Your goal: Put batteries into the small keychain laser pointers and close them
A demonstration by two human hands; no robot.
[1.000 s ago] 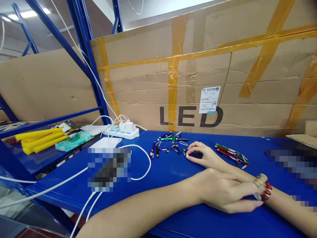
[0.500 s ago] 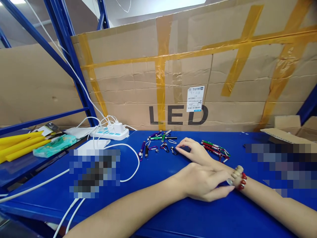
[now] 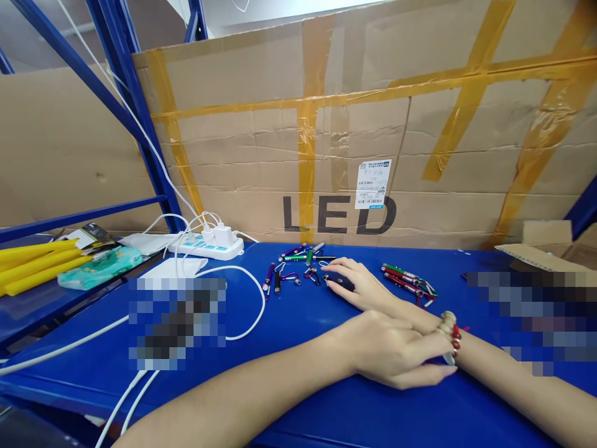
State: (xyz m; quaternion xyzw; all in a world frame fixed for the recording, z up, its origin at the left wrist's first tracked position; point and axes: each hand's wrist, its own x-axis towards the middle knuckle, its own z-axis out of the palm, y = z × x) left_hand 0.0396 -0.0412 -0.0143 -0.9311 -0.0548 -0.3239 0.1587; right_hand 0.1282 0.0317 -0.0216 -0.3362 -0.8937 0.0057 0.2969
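Note:
My right hand [image 3: 361,285] reaches over the table, its thumb and fingers apart around the near end of a dark penlight [image 3: 342,282] partly hidden beneath it; I cannot tell whether they touch it. My left hand [image 3: 401,351] crosses over to the right wrist. Its thumb and index finger close on the bead bracelet [image 3: 448,322] there, near a clear bead [image 3: 449,359]. Left of the right hand lie several small penlights [image 3: 295,256] in purple, green, black and silver, with carabiner clips [image 3: 291,276]. Right of it, green and red penlights [image 3: 403,280] lie side by side.
A blue table [image 3: 289,323] is backed by a big taped cardboard sheet [image 3: 252,162]. At left are a white power strip [image 3: 208,249], white cables [image 3: 247,269], a blurred-out item [image 3: 177,320] and yellow tubes [image 3: 41,267]. An open carton [image 3: 545,255] stands at right.
The fingers of my right hand have spread and shifted slightly left over the penlight. My left hand has slid a little right and down along the bracelet. The view has tilted slightly.

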